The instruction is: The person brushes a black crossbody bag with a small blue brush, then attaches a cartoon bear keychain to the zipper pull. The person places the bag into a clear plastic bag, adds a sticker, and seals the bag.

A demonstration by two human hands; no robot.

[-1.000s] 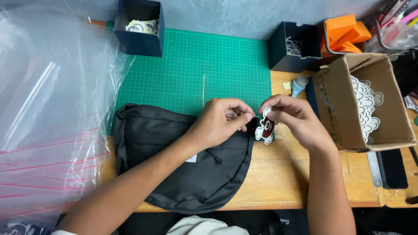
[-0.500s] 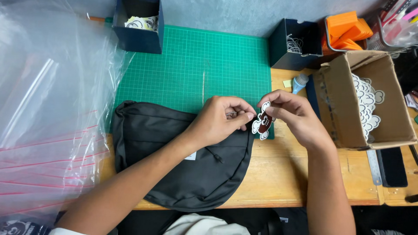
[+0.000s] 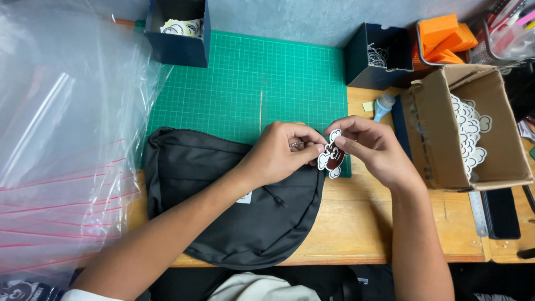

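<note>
A small die-cut charm [image 3: 330, 157] — white-edged with a dark red middle — is pinched in the grip of the right hand [image 3: 368, 146], thumb and forefinger closed on its upper edge. It is held just above the right end of the black bag [image 3: 223, 212], over the edge of the green cutting mat [image 3: 251, 83]. The left hand [image 3: 281, 153] is curled shut beside it, fingertips closed on a thin metal ball chain [image 3: 297, 144] that runs toward the charm. The step in hand is judged to be the fastening of the charm to the bag by that chain. What is called for next is a fine, steady threading or closing of the chain's clasp, with the charm kept still; whether the chain is already through the charm cannot be told.

Against the frame of a second ago, the charm has been lifted slightly and turned more face-up, and the hands have drawn a little closer together. The bag, the cardboard box [image 3: 440, 145] of white cut-outs on the desk [image 3: 356, 234] and the clear plastic bags [image 3: 61, 139] at the left are unmoved.
</note>
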